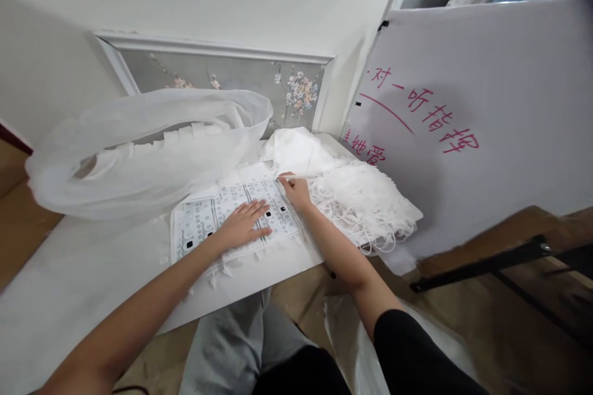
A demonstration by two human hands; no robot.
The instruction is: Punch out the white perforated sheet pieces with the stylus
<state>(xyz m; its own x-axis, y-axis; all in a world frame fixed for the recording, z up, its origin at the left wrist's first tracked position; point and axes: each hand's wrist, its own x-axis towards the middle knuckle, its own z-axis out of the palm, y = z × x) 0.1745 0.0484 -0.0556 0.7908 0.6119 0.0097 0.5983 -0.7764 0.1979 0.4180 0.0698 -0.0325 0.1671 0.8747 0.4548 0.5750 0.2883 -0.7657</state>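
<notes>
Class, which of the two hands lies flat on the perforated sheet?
The left hand, palm down on the sheet; the right hand pinches a thin white stick at its far corner.

White panelled wall point(185, 0) with floral inset point(259, 83); wooden floor point(486, 296); white board point(509, 105) with red writing

You have one view, from the camera on your head. It looks forward and down, close over your lap point(241, 345) and the near edge of the white table point(83, 278), with your left hand point(243, 225) and right hand point(296, 191) mid-frame. Far off it faces the wall point(185, 0); a written board point(500, 74) stands right.
</notes>
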